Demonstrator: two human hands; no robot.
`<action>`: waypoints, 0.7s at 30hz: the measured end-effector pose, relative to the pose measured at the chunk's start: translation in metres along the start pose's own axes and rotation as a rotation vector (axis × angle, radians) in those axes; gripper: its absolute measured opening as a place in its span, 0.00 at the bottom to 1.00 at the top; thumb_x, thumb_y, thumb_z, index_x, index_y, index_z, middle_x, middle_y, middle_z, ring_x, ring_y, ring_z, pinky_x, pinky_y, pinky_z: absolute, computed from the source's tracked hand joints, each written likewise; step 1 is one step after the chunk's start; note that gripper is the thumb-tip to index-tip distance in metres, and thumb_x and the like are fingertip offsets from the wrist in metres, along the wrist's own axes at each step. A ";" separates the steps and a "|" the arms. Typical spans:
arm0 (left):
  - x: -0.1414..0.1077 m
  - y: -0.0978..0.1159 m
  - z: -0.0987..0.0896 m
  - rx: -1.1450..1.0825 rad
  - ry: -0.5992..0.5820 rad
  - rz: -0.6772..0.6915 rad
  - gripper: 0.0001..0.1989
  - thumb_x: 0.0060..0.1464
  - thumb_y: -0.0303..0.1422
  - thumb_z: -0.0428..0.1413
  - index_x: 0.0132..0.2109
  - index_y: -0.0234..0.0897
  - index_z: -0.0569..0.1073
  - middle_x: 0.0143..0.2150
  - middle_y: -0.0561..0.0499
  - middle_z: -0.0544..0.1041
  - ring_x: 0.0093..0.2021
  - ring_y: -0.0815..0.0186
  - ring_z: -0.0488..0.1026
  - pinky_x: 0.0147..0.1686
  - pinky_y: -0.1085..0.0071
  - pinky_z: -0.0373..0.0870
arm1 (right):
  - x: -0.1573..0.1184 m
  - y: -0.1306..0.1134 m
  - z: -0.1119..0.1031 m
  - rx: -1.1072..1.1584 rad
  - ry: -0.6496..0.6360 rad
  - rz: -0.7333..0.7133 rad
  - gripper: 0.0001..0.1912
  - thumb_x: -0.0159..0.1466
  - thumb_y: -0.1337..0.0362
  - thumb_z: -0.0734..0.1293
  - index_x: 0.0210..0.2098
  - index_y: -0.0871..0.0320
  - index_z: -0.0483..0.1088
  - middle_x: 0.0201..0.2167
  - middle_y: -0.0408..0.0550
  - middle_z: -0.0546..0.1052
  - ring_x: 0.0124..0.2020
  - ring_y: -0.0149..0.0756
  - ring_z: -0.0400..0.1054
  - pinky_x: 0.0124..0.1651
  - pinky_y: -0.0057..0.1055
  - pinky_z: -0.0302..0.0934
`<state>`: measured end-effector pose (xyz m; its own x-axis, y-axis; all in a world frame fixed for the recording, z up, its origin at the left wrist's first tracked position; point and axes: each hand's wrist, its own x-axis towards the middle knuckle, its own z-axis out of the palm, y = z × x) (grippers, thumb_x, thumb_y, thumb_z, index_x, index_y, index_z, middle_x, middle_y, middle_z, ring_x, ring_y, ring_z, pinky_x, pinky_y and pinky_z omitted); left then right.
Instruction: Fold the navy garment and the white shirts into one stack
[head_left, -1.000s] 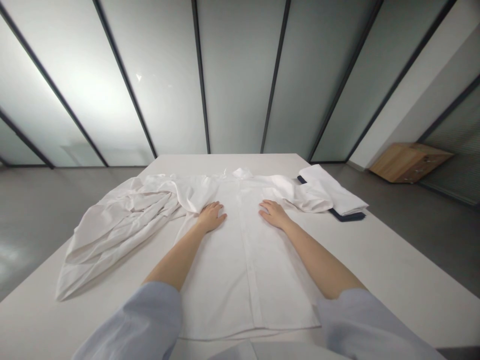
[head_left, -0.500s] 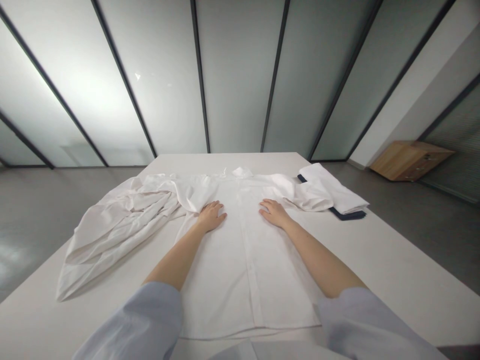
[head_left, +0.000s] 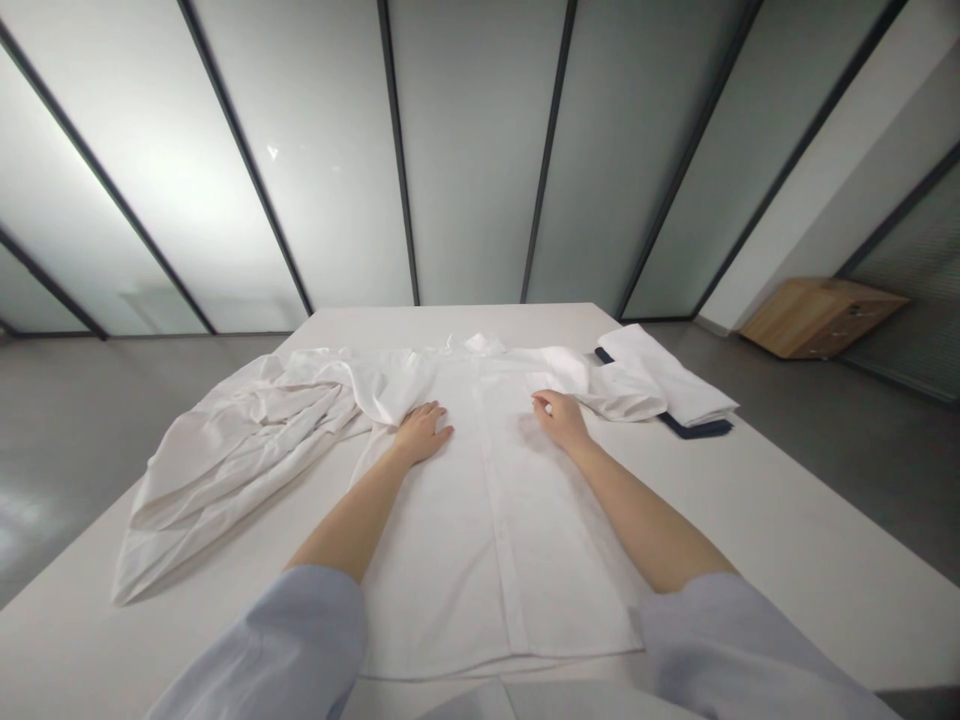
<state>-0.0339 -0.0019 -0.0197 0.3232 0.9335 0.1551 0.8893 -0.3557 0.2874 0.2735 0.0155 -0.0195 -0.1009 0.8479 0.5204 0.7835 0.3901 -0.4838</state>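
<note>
White button shirt [head_left: 495,560] flat, front up, sleeves [head_left: 247,460] seemingly bunched.

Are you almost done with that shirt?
Partly. The middle of the shirt lies flat, so that looks done. Your right hand is pinching its cloth, and your left hand rests on it. The left sleeve lies bunched, not yet smoothed.

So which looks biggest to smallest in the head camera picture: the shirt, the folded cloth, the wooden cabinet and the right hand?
1. White shirt, clearly largest.
2. Folded cloth and wooden cabinet look about alike. The cabinet is farther away, so I won't rank them.
3. Right hand, smallest here.
</note>
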 end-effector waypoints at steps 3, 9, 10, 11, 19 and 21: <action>0.000 0.001 -0.001 -0.001 -0.010 -0.007 0.25 0.58 0.40 0.50 0.58 0.32 0.67 0.64 0.38 0.64 0.63 0.54 0.60 0.62 0.60 0.55 | 0.005 0.005 -0.014 0.044 0.317 0.038 0.12 0.56 0.65 0.58 0.34 0.58 0.71 0.31 0.50 0.76 0.34 0.40 0.69 0.42 0.35 0.63; 0.000 -0.002 0.002 0.026 -0.002 0.006 0.24 0.58 0.40 0.49 0.58 0.33 0.67 0.64 0.39 0.64 0.64 0.56 0.60 0.62 0.61 0.54 | 0.007 0.039 -0.045 0.088 0.639 0.321 0.05 0.53 0.64 0.58 0.28 0.55 0.64 0.23 0.44 0.70 0.28 0.38 0.65 0.36 0.33 0.60; 0.001 -0.002 0.002 0.025 0.002 0.008 0.24 0.58 0.40 0.49 0.58 0.34 0.67 0.64 0.40 0.64 0.63 0.56 0.60 0.62 0.61 0.54 | 0.006 0.045 -0.048 0.080 0.685 0.366 0.05 0.52 0.64 0.58 0.27 0.55 0.63 0.23 0.44 0.69 0.28 0.38 0.64 0.37 0.34 0.60; 0.001 -0.003 0.003 0.024 0.007 0.011 0.24 0.58 0.40 0.49 0.58 0.34 0.67 0.64 0.40 0.64 0.63 0.56 0.61 0.62 0.61 0.54 | 0.005 0.051 -0.051 0.072 0.736 0.413 0.04 0.52 0.65 0.58 0.27 0.55 0.63 0.23 0.43 0.68 0.28 0.38 0.63 0.37 0.34 0.59; -0.001 0.002 -0.002 0.047 -0.026 0.001 0.26 0.58 0.40 0.48 0.59 0.30 0.66 0.64 0.38 0.64 0.64 0.56 0.60 0.63 0.62 0.54 | -0.003 0.089 -0.049 0.043 0.956 0.713 0.10 0.52 0.65 0.58 0.35 0.55 0.64 0.32 0.46 0.67 0.37 0.41 0.63 0.47 0.40 0.59; -0.001 0.004 -0.003 0.050 -0.028 -0.004 0.25 0.58 0.40 0.48 0.59 0.30 0.66 0.64 0.38 0.63 0.64 0.56 0.60 0.63 0.63 0.53 | -0.003 0.095 -0.046 0.046 0.946 0.767 0.14 0.52 0.64 0.59 0.38 0.57 0.65 0.36 0.51 0.69 0.41 0.43 0.63 0.49 0.42 0.58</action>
<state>-0.0321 -0.0043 -0.0155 0.3285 0.9359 0.1270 0.9053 -0.3503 0.2401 0.3768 0.0337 -0.0344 0.8802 0.2750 0.3868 0.4192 -0.0686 -0.9053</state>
